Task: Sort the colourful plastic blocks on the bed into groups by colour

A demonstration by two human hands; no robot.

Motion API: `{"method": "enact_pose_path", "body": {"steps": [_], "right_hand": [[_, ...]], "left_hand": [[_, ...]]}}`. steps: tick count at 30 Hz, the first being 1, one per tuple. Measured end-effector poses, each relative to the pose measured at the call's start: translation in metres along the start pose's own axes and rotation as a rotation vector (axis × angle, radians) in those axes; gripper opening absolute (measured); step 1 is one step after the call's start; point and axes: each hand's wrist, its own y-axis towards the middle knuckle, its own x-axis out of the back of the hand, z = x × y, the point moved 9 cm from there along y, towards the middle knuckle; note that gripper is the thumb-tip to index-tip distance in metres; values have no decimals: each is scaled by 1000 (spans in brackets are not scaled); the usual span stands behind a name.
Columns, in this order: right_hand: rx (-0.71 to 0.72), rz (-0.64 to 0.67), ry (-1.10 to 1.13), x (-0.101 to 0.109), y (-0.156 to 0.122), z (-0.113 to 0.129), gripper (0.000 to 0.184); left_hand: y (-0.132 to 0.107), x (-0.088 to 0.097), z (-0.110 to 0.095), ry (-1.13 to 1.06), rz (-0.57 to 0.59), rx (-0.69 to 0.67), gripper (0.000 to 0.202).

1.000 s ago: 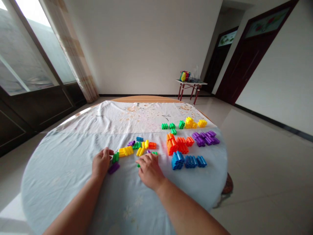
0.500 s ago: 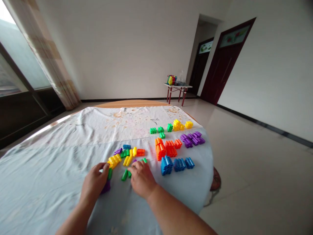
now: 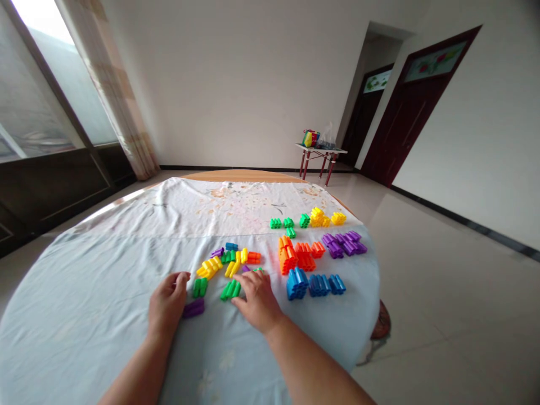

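Fingers of right hand (image 3: 258, 299) open by green tube blocks (image 3: 230, 290), now less covered, easier to reach; left hand (image 3: 167, 302) curled, can't tell grip.

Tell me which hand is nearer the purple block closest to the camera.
Left. The left hand is beside the block's left end; the right hand is farther off to its right.

And there's the bright green block (image 3: 230, 290), rounded tubes side by side, lying flat! Left of it, apart, a smaller green pair (image 3: 199, 287); left and nearer the viewer, the dark purple block (image 3: 193, 308); beyond it, leftward, yellow blocks (image 3: 210, 268) bunched together.
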Motion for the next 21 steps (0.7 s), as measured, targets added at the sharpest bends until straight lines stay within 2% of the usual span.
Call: {"method": "enact_pose_path", "body": {"steps": [8, 16, 19, 21], "right_hand": [[18, -1, 20, -2, -3, 4, 46], [23, -105, 94, 5, 1, 7, 51], [62, -150, 148, 17, -3, 19, 56], [102, -169, 183, 33, -6, 29, 61]], "left_hand": [[-3, 3, -2, -44, -6, -16, 39], [-2, 3, 1, -44, -6, 18, 40], [0, 3, 2, -21, -6, 31, 40], [3, 3, 3, 15, 0, 36, 40]]}}
